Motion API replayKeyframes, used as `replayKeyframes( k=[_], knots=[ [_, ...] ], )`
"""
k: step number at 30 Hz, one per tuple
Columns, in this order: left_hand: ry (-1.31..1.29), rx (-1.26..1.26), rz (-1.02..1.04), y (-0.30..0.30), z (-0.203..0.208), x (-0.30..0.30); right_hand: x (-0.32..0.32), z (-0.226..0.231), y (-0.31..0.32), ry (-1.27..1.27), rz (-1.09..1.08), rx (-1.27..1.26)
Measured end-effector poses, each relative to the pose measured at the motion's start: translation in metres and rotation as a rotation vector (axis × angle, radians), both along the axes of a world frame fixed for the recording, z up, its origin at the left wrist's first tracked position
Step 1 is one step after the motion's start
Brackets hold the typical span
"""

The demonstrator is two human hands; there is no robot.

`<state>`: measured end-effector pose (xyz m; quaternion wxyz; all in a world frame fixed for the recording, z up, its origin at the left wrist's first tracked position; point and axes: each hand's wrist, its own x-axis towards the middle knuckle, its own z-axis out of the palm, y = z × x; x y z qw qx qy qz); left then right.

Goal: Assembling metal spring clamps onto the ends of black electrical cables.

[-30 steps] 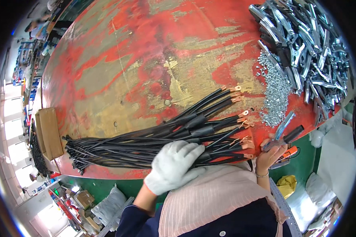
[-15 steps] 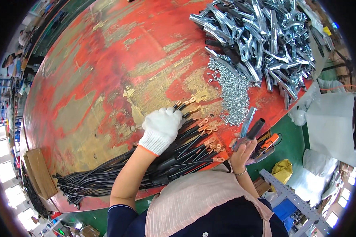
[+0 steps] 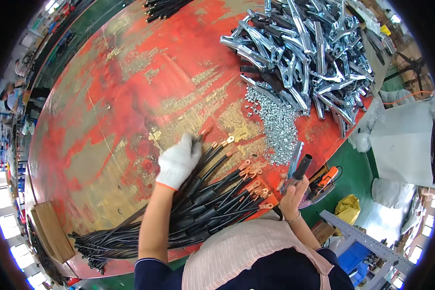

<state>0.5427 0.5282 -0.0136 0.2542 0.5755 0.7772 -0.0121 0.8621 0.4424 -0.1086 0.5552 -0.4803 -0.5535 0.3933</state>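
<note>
My left hand, in a white knit glove, is closed around one black cable near its copper lug, which sticks out past the fingers. This cable is raised apart from the bundle of black cables lying along the near side of the table. Several other copper lugs fan out at the bundle's right end. My bare right hand grips a spring clamp with silvery metal and a black handle sleeve, held upright at the table's edge. Its fingers partly hide the clamp's lower end.
A heap of metal clamps covers the far right of the red, worn table. Small metal fasteners lie in front of it. A wooden block rests at the left edge, and more black cables at the far edge. An orange-handled tool is beyond the right hand.
My left hand has drawn back left and slightly down, now with a single cable separated from the others. My right hand still holds the clamp. The whole view has shifted slightly.
</note>
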Motion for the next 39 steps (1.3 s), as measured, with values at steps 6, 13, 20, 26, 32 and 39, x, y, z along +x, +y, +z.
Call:
replayKeyframes(
  k=[6, 13, 20, 26, 32, 39],
  knots=[
    [-0.417, 0.195, 0.113, -0.040, -0.022, 0.020, -0.002, 0.002, 0.001, -0.026, -0.011, 0.019],
    [-1.148, -0.064, 0.374, -0.028, 0.004, -0.001, -0.006, 0.023, 0.008, 0.114, -0.038, -0.071],
    [-0.559, 0.352, 0.000, -0.013, -0.018, -0.001, -0.003, 0.081, 0.048, 0.312, 0.072, -0.148],
    [-1.016, 0.145, 0.162, -0.029, -0.008, 0.007, -0.023, 0.100, 0.086, 0.461, 0.224, -0.132],
    [-0.908, 0.130, 0.061, -0.034, 0.004, 0.011, -0.067, 0.105, 0.105, 0.363, 0.352, -0.228],
    [-0.793, 0.069, 0.010, -0.033, 0.019, 0.006, -0.074, 0.107, 0.105, 0.032, 0.499, -0.220]
  ],
)
